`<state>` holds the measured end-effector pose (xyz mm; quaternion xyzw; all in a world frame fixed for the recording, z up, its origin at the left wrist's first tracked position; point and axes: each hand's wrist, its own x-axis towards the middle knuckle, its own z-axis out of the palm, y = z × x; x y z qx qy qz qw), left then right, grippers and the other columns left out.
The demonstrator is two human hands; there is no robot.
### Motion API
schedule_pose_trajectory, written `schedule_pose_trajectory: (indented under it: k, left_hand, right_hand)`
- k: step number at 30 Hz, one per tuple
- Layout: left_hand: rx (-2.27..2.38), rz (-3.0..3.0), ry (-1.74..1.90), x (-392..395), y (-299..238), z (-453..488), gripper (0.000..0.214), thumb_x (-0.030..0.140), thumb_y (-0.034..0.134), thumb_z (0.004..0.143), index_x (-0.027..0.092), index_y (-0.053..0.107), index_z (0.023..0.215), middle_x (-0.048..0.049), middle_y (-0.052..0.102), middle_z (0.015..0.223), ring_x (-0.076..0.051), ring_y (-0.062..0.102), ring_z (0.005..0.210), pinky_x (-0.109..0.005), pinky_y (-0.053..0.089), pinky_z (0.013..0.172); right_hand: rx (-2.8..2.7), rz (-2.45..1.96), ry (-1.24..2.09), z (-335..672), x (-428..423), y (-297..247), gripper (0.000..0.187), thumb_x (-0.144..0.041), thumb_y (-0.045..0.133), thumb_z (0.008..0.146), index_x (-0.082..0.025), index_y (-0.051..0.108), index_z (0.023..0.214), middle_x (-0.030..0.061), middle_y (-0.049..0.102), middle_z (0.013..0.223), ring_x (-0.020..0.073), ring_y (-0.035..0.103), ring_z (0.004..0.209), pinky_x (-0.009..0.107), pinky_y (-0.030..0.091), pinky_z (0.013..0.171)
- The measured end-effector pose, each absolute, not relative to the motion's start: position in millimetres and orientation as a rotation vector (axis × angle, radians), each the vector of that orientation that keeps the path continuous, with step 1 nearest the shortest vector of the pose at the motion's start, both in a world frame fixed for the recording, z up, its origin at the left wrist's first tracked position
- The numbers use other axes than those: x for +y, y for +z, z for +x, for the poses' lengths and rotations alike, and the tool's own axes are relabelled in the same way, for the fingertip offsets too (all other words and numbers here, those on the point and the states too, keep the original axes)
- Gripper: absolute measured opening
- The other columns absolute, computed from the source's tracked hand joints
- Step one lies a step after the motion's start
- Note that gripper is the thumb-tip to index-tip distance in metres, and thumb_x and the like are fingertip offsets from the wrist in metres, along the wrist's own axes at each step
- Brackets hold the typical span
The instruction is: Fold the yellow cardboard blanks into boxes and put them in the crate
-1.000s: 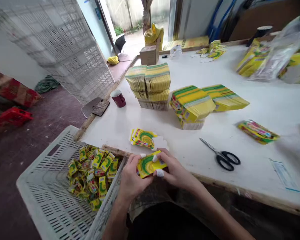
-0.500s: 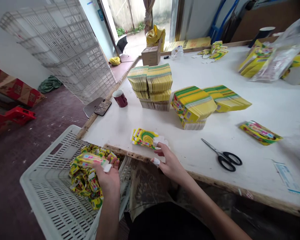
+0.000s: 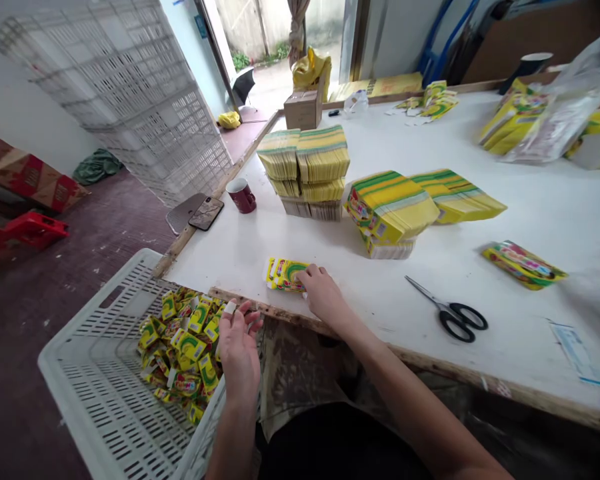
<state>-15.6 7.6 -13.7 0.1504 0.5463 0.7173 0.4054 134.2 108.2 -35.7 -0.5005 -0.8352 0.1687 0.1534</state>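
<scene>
My left hand point(image 3: 240, 343) is empty, palm up with its fingers apart, near the table edge beside the basket. White tape wraps one of its fingertips. My right hand point(image 3: 325, 297) is over the table's near edge, its fingers closed on the right end of a flattened yellow-green carton point(image 3: 283, 275). That carton lies with at least one more in a small overlapping pile; the fingers hide its right end. Below and left, a white plastic basket point(image 3: 93, 390) holds many small folded cartons point(image 3: 190, 347) in a loose heap.
Stacks of flat cartons point(image 3: 310, 167) and leaning bundles point(image 3: 393, 207) stand mid-table. Black-handled scissors point(image 3: 453, 313) lie to the right, near a carton pack point(image 3: 525, 265). A maroon mug point(image 3: 241, 196) and a phone point(image 3: 207, 213) sit at the left edge. White crates point(image 3: 125, 100) stand beyond.
My left hand has let go of a carton over the basket and moved right toward the table edge. My right hand has closed on the flat carton in the pile.
</scene>
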Motion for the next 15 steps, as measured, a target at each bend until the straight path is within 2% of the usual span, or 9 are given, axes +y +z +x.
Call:
schedule_pose_trajectory:
  k: [5,10,15]
  left_hand:
    - [1.335,0.508,1.664,6,-12,0,0.033,0.034,0.07,0.073,0.018,0.062,0.101,-0.0016,0.063,0.088,-0.008,0.057,0.07,-0.019,0.048,0.066]
    - [1.342,0.592,1.533,6,-13,11,0.026,0.033,0.068,0.075,0.019,0.063,0.097,0.0001,0.065,0.083,-0.009,0.056,0.069,-0.02,0.047,0.067]
    - [1.347,0.654,1.449,3,-13,14,0.026,0.033,0.067,0.076,0.018,0.063,0.098,-0.0003,0.065,0.084,-0.008,0.056,0.068,-0.02,0.046,0.068]
  right_hand:
    - [-2.383,-1.389,0.54,154,93,-39,0.031,0.001,0.053,0.073,-0.015,0.058,0.1,0.0102,0.054,0.099,0.025,0.049,0.093,0.033,0.043,0.083]
    - [-2.277,-1.33,0.649,165,83,-37,0.039,0.006,0.05,0.07,-0.014,0.055,0.103,0.0095,0.052,0.101,0.0223,0.05,0.095,0.031,0.043,0.085]
    - [-2.216,-1.403,0.511,166,79,-41,0.045,-0.001,0.056,0.073,-0.014,0.052,0.116,0.0145,0.048,0.118,0.0283,0.044,0.107,0.04,0.039,0.093]
